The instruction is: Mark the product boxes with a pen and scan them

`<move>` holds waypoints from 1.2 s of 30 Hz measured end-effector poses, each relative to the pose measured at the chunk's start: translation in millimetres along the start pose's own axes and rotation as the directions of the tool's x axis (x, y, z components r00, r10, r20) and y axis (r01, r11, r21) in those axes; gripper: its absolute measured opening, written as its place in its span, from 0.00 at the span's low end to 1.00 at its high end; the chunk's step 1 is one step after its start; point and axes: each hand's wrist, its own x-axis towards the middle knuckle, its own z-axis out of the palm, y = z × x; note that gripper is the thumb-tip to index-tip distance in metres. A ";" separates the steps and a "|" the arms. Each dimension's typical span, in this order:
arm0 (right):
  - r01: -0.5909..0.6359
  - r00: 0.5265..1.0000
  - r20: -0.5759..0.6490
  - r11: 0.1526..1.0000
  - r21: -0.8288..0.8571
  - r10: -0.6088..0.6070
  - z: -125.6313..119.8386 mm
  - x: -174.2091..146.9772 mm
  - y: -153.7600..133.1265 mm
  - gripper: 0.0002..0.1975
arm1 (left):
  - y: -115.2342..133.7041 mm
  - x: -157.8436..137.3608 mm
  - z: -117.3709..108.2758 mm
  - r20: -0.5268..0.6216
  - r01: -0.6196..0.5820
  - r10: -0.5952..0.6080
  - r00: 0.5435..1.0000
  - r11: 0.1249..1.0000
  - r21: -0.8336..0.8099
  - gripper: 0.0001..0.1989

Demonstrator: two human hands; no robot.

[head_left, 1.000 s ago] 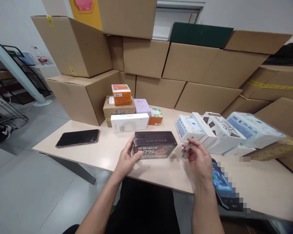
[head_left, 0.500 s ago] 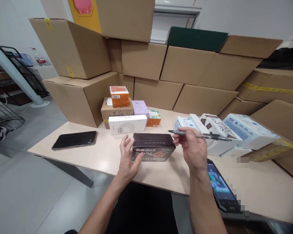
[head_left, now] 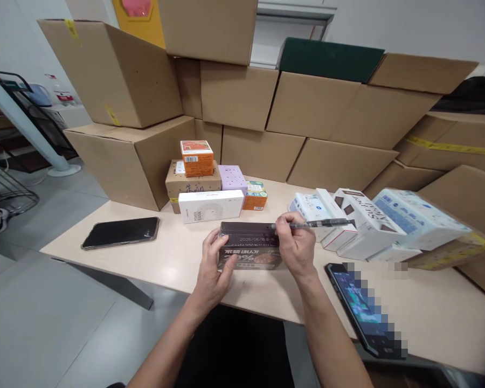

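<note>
Well, right hand [head_left: 297, 243] with pinched pen [head_left: 328, 222], left hand [head_left: 214, 264] around end of dark box [head_left: 250, 243]

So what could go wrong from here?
The slim grey-and-black pen might skid: its tip is at the glossy-looking top of the dark brown rectangular box.
The box could shift if the left hand loosens its grip on one end.
The black handheld device with a lit screen might get bumped: it lies at the near edge of the pale tabletop, close to the right forearm.
</note>
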 end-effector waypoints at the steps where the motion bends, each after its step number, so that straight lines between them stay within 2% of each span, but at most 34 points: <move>1: 0.019 1.000 0.016 1.000 -0.024 -0.018 0.1 -0.2 -0.9 0.12 | 0.0 -0.1 0.0 0.001 0.002 -0.002 1.000 1.000 0.000 0.27; 14: 0.043 0.992 0.127 0.990 -0.138 -0.026 -1.1 3.3 -6.1 0.13 | -1.0 -1.6 0.1 -0.002 -0.004 0.004 1.000 1.000 0.007 0.27; 18: 0.045 0.986 0.166 0.990 -0.130 -0.023 -3.0 2.6 -6.3 0.14 | -1.3 -1.2 0.0 0.000 -0.003 0.003 1.000 1.000 0.007 0.27; 25: 0.071 0.989 0.141 0.989 -0.127 -0.053 -3.1 3.8 -7.8 0.13 | -0.4 -0.8 0.4 -0.001 0.000 0.000 1.000 1.000 -0.001 0.27; 30: 0.072 0.984 0.167 0.994 -0.082 -0.058 -2.7 5.0 -6.4 0.13 | -1.1 -1.4 0.6 -0.008 -0.009 0.009 1.000 1.000 0.013 0.26; 32: 0.045 0.991 0.124 0.999 -0.022 -0.042 -0.9 4.0 -3.3 0.13 | -1.9 -2.2 0.8 -0.009 -0.009 0.009 1.000 1.000 0.017 0.26; 33: 0.014 0.998 0.065 0.999 0.035 -0.016 0.2 3.2 -1.5 0.13 | -2.3 -2.5 0.8 -0.008 -0.007 0.007 1.000 1.000 0.017 0.26; 35: -0.058 0.990 -0.114 0.977 0.205 0.083 1.0 1.2 2.0 0.12 | -2.9 -2.9 1.0 -0.009 -0.005 0.005 1.000 1.000 0.016 0.27; 36: -0.074 0.968 -0.209 0.953 0.293 0.140 -0.4 -0.1 3.7 0.12 | -3.1 -2.8 1.0 -0.009 -0.004 0.004 1.000 1.000 0.015 0.27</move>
